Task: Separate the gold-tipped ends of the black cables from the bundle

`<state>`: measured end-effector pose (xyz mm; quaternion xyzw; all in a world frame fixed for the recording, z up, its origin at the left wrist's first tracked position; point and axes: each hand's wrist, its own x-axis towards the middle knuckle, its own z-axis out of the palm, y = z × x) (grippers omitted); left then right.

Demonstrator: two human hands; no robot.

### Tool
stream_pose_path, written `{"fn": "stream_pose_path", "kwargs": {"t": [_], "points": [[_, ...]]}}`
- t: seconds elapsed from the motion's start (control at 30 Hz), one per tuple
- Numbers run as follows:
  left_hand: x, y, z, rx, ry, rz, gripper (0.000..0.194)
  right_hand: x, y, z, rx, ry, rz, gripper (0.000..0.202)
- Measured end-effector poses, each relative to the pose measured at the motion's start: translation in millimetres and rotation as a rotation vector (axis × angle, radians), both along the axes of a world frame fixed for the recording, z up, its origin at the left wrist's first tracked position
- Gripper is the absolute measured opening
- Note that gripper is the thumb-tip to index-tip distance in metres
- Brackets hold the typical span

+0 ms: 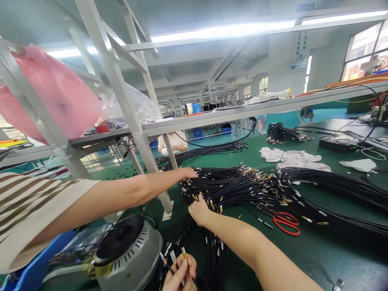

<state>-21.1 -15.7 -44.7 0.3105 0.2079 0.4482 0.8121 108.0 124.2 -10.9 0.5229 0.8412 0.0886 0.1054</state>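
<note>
Slim black cables with silver and gold metal ends (173, 257) are pinched between the fingertips of the left hand (173, 279) and right hand (190, 267), near centre. Beyond, right, lie red-handled scissors (286, 223); farther, a co-worker's hand (199, 209) touches a dense black cable pile (227, 182).

Two hands (181, 271) at bottom edge: wrists cut off, fingers overlap, can't separate which one pinches which black cable with metal-tipped end (170, 264). Bare arm (257, 246) lower right: shoulder end out of frame. Striped beige-brown sleeve (39, 202): cut by left edge. Fingertips of both reaching hands partly lost in the black cable pile (224, 182). Coiled black cable bundle (339, 190): runs off right edge. Blue plastic bin (39, 258): cropped bottom left. Far seated person (172, 142): partly behind white metal post (170, 151). Small wall-banner print (300, 50): unreadable.
</note>
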Motion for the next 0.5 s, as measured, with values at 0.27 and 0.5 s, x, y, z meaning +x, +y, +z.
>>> {"fn": "stream_pose_path", "kwargs": {"t": [0.27,0.5], "points": [[3,6,-7.5,-0.002,-0.001,0.072,0.033,4,-11,40.7,-0.013,-0.047,-0.095,0.025],[8,4,-15.0,0.136,-0.022,-0.047,0.029,25,-104,108.7,0.4,0.154,-0.133,0.016]]}}
